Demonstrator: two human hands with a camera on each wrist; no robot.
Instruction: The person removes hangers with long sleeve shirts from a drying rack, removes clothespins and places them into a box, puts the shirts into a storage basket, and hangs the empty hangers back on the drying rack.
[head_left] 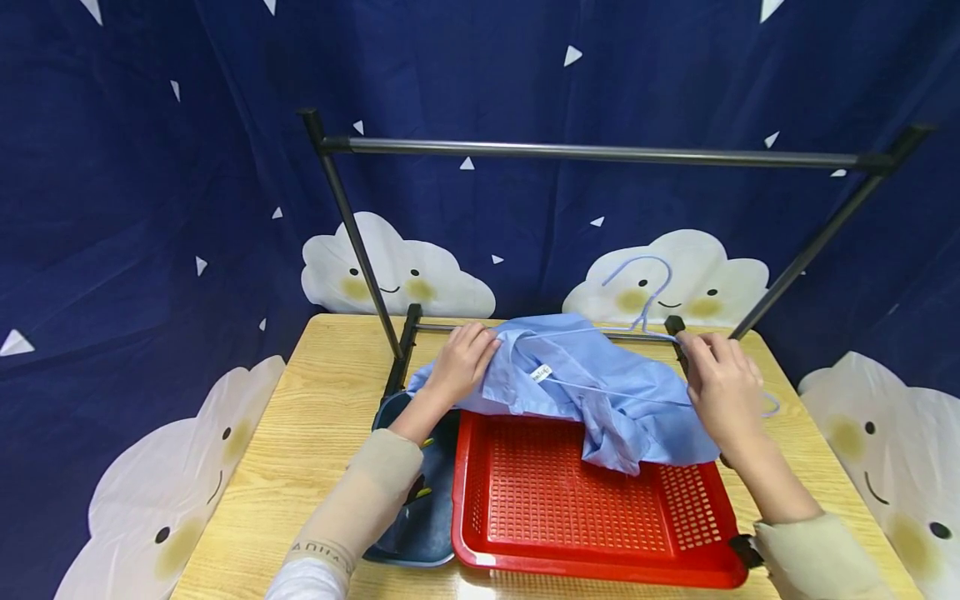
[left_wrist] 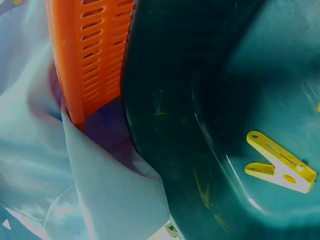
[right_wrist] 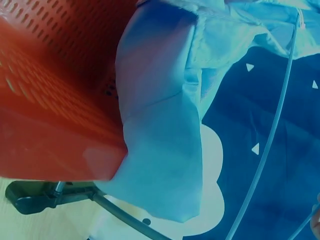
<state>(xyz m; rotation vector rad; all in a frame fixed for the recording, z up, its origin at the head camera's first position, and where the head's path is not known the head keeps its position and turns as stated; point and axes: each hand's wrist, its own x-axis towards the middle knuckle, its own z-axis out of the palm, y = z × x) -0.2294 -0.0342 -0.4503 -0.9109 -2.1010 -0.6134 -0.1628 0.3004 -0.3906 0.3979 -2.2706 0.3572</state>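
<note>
A light blue shirt [head_left: 652, 396] with a white label lies bunched over the back of a red basket [head_left: 600, 568]. My left hand [head_left: 459, 365] grips the shirt's cloth on its left side. The right hand [head_left: 723, 385] pinches a pale blue wire hanger [head_left: 660, 290] by its right shoulder. The hanger's hook points up, and its left part runs into the shirt near the label. In the right wrist view, a shirt piece [right_wrist: 160, 115] hangs past the basket wall, with the hanger wire [right_wrist: 274, 125] beside it.
A dark blue basin [head_left: 416, 537] stands left of the basket; a yellow clothespin [left_wrist: 282, 164] lies inside. Behind the shirt rises a rack with a horizontal metal bar [head_left: 600, 153]. Everything is on a wooden table [head_left: 330, 400] before a navy curtain [head_left: 480, 75] with clouds.
</note>
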